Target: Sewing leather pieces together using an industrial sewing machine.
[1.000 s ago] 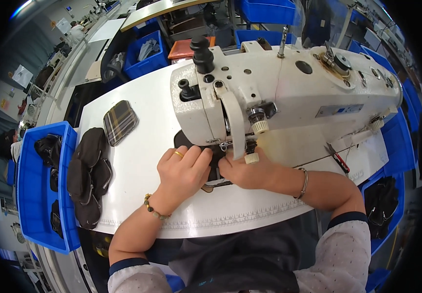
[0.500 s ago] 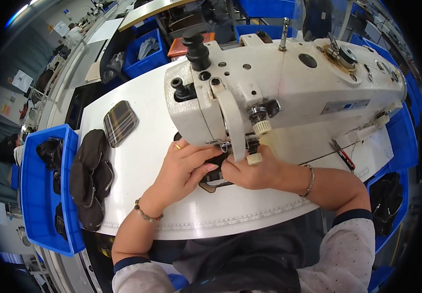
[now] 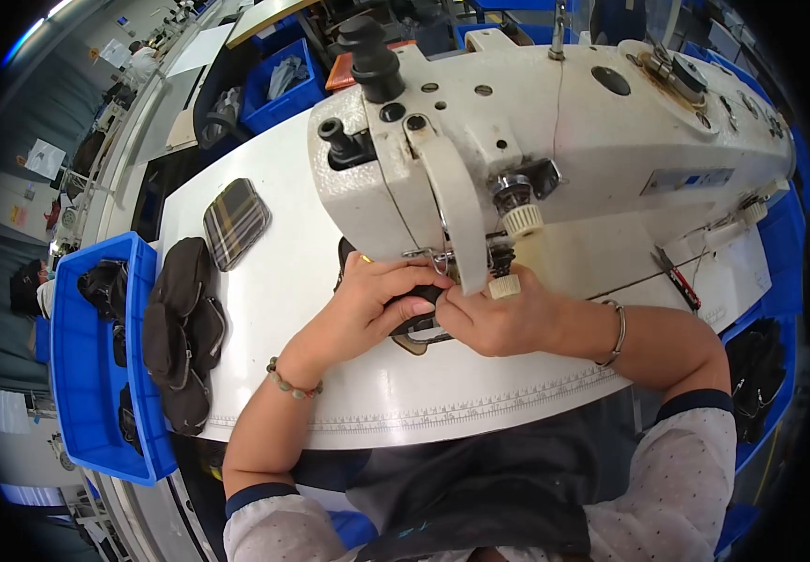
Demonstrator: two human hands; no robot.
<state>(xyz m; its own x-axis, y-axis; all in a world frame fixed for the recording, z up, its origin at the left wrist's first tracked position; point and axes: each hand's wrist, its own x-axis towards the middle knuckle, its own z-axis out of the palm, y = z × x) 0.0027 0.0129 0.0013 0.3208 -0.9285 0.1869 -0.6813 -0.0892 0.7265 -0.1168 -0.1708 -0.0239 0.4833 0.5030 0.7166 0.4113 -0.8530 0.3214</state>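
A white sewing machine (image 3: 602, 131) stands over the white table, its presser foot partly behind my fingers. Under its head lies a dark fabric piece (image 3: 414, 326) with a lighter edge; the rest of it is hidden by the machine and my hands. My left hand (image 3: 368, 304), with a ring, is closed on the cloth left of the needle, thumb and fingertips almost together. From the other side, my right hand (image 3: 494, 314) pinches the same cloth just below the needle area, its fingertips close to those of the left.
Dark zippered pouches (image 3: 180, 337) are piled at the table's left edge, beside a blue bin (image 3: 105, 459) with more dark pieces. A plaid fabric piece (image 3: 236, 225) lies farther back. Red-and-black snips (image 3: 678, 281) rest at the right. Another blue bin (image 3: 751, 445) stands at lower right.
The whole view has shifted slightly. My left fingertips have come closer to the right ones near the needle. Both hands still hold the dark fabric.
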